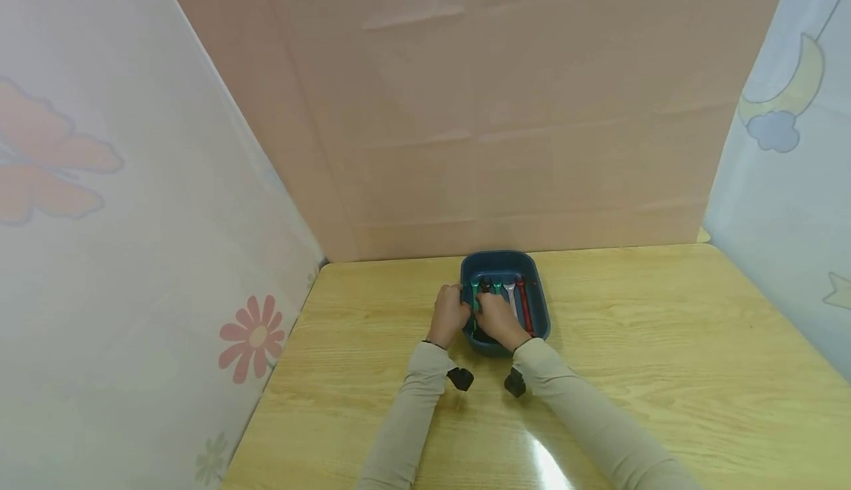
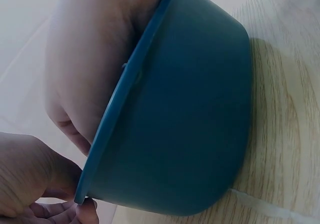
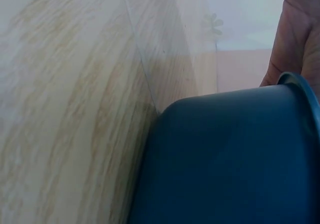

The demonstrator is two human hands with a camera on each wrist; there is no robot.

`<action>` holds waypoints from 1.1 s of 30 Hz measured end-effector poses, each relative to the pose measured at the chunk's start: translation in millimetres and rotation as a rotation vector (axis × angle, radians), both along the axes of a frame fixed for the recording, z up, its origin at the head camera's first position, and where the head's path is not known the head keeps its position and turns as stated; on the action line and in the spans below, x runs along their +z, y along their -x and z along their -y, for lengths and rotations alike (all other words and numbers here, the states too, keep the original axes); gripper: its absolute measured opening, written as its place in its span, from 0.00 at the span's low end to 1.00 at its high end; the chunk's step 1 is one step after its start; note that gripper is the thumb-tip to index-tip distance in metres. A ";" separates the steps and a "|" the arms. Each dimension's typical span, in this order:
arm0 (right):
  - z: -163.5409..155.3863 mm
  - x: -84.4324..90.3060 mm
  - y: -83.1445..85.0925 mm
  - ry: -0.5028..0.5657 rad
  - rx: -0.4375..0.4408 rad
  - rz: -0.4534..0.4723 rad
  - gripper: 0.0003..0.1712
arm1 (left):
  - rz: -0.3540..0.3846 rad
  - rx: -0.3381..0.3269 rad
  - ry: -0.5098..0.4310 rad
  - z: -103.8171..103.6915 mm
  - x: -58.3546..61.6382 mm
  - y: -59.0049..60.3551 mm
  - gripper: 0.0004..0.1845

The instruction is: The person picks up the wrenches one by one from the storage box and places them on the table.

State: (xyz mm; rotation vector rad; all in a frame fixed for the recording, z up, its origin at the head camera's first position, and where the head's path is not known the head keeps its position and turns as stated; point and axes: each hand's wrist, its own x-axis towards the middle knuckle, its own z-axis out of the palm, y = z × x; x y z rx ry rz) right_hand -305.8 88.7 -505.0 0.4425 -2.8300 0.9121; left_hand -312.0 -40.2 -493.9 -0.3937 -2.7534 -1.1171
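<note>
A dark blue plastic basin [image 1: 541,305] stands on the wooden table, with several slim tools lying side by side in it. They have flared, forked ends like wrenches; a red one [image 1: 525,305], a white one [image 1: 511,296] and green ones show. My left hand [image 1: 448,315] grips the basin's left rim, thumb on one side and fingers under it in the left wrist view [image 2: 45,184]. Over the front part of the basin, my right hand [image 1: 500,320] reaches in among the tools. Its fingertips are hidden, and I cannot tell whether they hold a tool.
The light wooden table [image 1: 665,342] runs out on both sides of the basin. A brown paper-like backdrop [image 1: 499,143] rises behind its far edge. Patterned walls [image 1: 166,179] stand at left and right. Black wrist devices [image 1: 460,379] hang below both cuffs.
</note>
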 end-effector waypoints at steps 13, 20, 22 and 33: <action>2.7 0.1 0.5 0.041 -0.012 0.060 0.14 | 0.010 0.026 -0.005 -1.5 2.4 -2.7 0.16; 2.3 0.4 2.0 0.037 -0.002 0.096 0.14 | 0.005 0.035 0.006 -2.1 3.5 -3.3 0.14; 1.8 0.4 3.3 0.038 0.001 0.094 0.13 | 0.005 0.034 0.001 -2.4 4.4 -2.9 0.12; 1.3 -3.0 2.8 0.060 0.018 0.087 0.11 | 0.000 0.038 0.026 -2.8 4.0 -3.7 0.12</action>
